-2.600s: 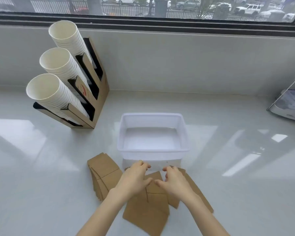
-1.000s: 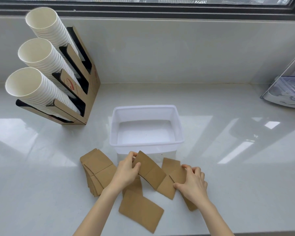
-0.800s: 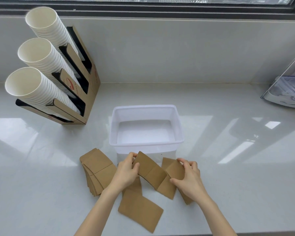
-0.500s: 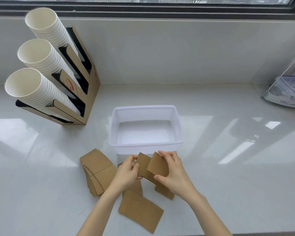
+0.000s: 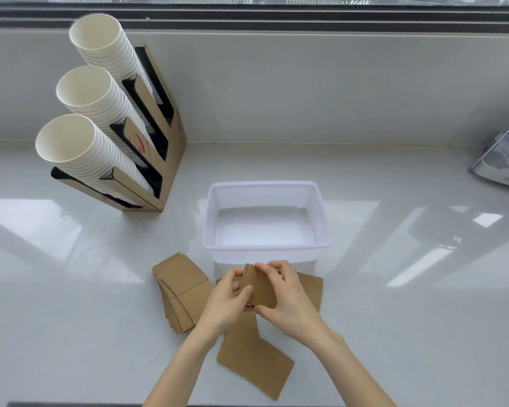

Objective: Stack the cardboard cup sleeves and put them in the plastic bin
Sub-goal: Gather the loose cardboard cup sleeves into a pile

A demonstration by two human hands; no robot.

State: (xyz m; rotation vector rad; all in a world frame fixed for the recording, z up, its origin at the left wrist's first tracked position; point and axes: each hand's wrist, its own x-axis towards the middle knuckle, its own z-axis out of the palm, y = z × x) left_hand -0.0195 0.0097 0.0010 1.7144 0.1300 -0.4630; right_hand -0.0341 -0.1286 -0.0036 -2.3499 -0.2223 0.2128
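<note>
Both my hands hold a small stack of flat brown cardboard cup sleeves (image 5: 259,289) just in front of the plastic bin. My left hand (image 5: 227,304) pinches its left edge and my right hand (image 5: 288,301) grips its top and right side. The translucent white plastic bin (image 5: 321,212) stands behind, with nothing inside. A fanned pile of sleeves (image 5: 182,289) lies to the left. One loose sleeve (image 5: 253,362) lies near the counter's front edge, and another sleeve (image 5: 310,286) shows behind my right hand.
A cardboard cup holder (image 5: 159,142) with three tilted stacks of white paper cups (image 5: 86,101) stands at the back left. A clear plastic container (image 5: 503,163) sits at the far right. The white counter (image 5: 394,318) meets a wall under a window.
My right hand picked up sleeves from the right side of the counter and brought them left onto the sleeve in my left hand. Both hands now hold them together as one stack.
</note>
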